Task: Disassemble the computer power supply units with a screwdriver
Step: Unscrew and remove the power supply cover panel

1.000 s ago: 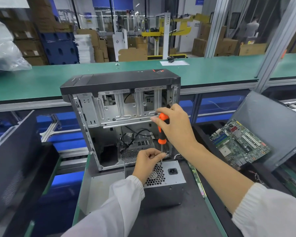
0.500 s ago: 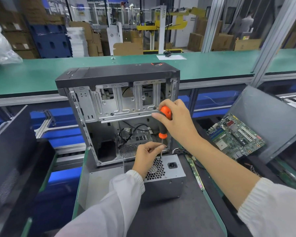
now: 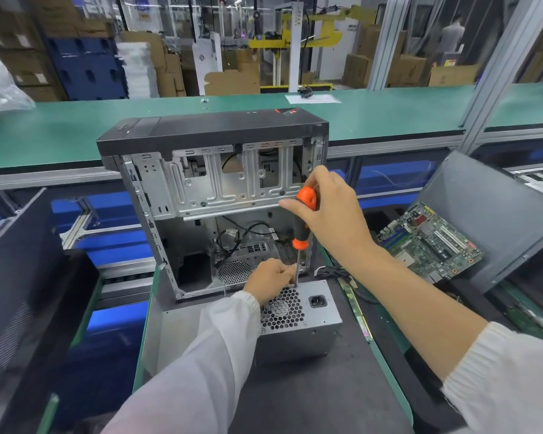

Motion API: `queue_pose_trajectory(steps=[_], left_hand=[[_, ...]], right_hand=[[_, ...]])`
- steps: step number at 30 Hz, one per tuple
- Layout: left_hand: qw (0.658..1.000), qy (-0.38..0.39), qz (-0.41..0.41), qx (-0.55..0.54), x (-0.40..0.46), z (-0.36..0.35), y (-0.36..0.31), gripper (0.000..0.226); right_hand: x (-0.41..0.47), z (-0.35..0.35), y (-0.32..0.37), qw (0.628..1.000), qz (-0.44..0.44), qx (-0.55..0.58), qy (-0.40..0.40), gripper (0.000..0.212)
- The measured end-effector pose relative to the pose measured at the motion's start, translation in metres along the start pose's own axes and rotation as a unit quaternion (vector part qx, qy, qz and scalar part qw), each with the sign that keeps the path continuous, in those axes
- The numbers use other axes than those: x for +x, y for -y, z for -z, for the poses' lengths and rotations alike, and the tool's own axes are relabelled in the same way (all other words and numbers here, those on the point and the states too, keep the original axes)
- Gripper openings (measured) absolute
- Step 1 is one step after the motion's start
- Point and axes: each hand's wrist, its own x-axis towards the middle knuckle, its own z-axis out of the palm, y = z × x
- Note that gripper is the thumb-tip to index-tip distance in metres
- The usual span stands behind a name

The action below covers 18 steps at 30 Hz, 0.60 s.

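A grey metal power supply unit (image 3: 308,321) with a honeycomb fan grille and a power socket stands on the dark mat in front of me. My right hand (image 3: 333,211) grips the orange-and-black screwdriver (image 3: 303,223) by its handle, shaft pointing down at the unit's far top edge. My left hand (image 3: 271,278) rests on the far edge of the unit, fingers curled and pinching the screwdriver shaft near its tip. The tip itself is hidden behind my fingers.
An open, stripped computer case (image 3: 213,198) stands upright just behind the unit. A green motherboard (image 3: 430,242) lies on a tilted dark panel (image 3: 496,214) to the right. A dark panel (image 3: 16,277) leans at the left. A green conveyor (image 3: 389,114) runs across behind.
My right hand has turned on the screwdriver handle and the tool stands a little more upright. My left hand stays at the shaft. The view has shifted slightly.
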Motion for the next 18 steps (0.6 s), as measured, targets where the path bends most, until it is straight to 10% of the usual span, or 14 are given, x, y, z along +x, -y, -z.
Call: queue_pose_trajectory(steps=[18], left_hand=[[0.998,0.044,0.046,0.015,0.0,-0.003,-0.006,0.062]], right_hand=[[0.012,0.009,0.003,0.987,0.043,-0.059,0.143,0.019]])
